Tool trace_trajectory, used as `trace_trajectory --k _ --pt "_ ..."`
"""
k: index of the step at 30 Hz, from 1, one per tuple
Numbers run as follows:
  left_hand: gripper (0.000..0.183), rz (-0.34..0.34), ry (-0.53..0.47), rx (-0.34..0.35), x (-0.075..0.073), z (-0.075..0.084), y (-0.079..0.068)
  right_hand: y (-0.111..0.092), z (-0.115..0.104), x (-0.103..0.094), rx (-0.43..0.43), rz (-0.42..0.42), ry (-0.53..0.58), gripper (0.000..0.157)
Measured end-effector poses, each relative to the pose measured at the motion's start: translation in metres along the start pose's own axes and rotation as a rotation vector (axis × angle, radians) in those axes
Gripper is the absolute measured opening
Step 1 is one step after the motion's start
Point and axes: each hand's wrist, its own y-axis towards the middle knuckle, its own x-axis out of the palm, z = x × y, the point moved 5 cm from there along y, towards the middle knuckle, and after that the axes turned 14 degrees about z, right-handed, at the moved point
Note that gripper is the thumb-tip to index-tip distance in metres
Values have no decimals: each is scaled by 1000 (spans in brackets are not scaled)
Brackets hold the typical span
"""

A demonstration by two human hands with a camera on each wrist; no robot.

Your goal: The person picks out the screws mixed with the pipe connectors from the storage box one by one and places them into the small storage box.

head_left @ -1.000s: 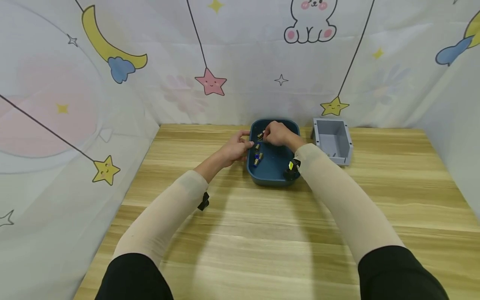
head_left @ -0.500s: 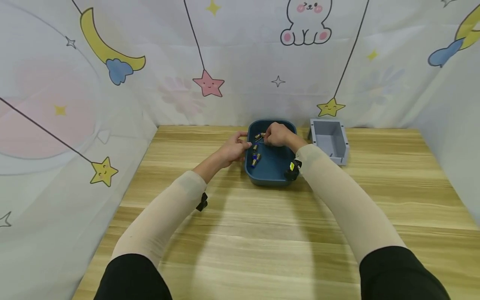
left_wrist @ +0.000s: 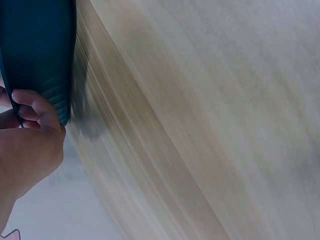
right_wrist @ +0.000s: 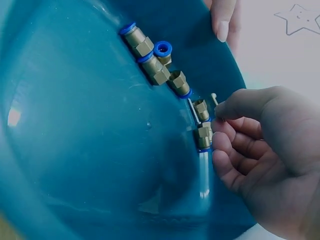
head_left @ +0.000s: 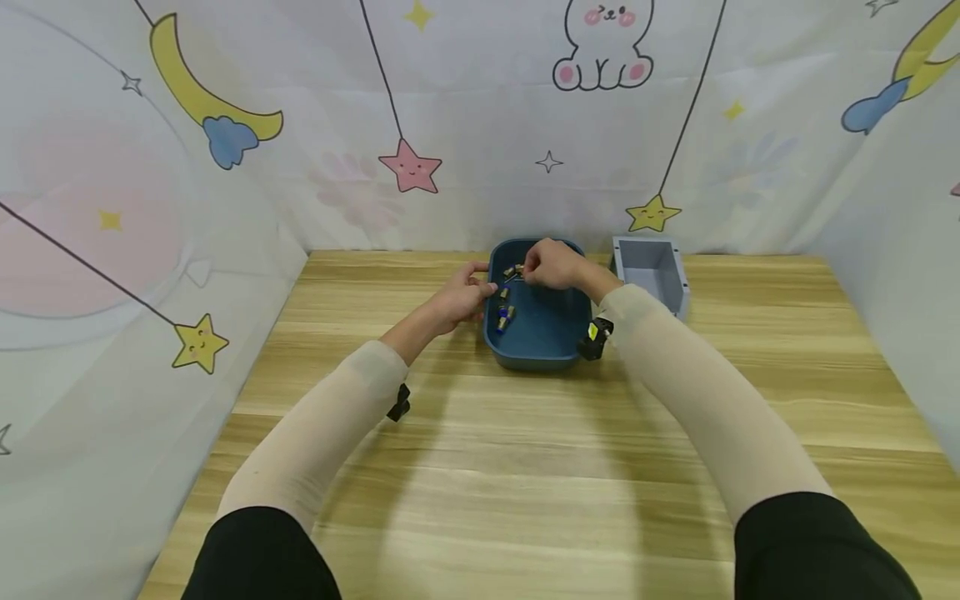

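Note:
A dark blue-green plastic tub (head_left: 547, 337) stands at the back of the wooden table. My left hand (head_left: 459, 298) grips its left rim, fingers and thumb on either side of the wall, as the left wrist view (left_wrist: 32, 145) also shows. Inside the tub, my right hand (head_left: 553, 265) reaches to the far left part. Its thumb and forefinger pinch a thin pale piece with a small rounded head, like a screw (right_wrist: 215, 98); the lower end is hidden by the fingers. Several brass push-in fittings (right_wrist: 155, 70) with blue collars lie along the tub's left side, some right at the fingertips.
A grey open box (head_left: 652, 271) stands just right of the tub, partly covered by my right forearm. White cloth (head_left: 480, 100) printed with stars hangs close behind the table's back edge. Bare wood (head_left: 517, 467) lies in front of the tub.
The head view has drifted, shifting the scene slightly left. My right wrist and forearm have swung a little right and now cover more of the grey box. My left hand keeps the rim.

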Motion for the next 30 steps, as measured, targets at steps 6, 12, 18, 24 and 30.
trace_trajectory --k 6,12,18,24,30 --pt "50 0 6 7 -1 -1 1 -3 -4 -4 -27 11 -13 11" --pt "50 10 20 9 -2 -3 2 -10 -4 -12 -60 33 22 9" --pt "51 1 18 12 -1 -3 0 -20 1 -21 -59 48 59 9" --pt "52 -6 24 18 0 0 0 -28 5 -30 -54 73 76 8" --pt "51 -4 23 16 0 -1 1 -31 10 -40 -45 116 151 11"
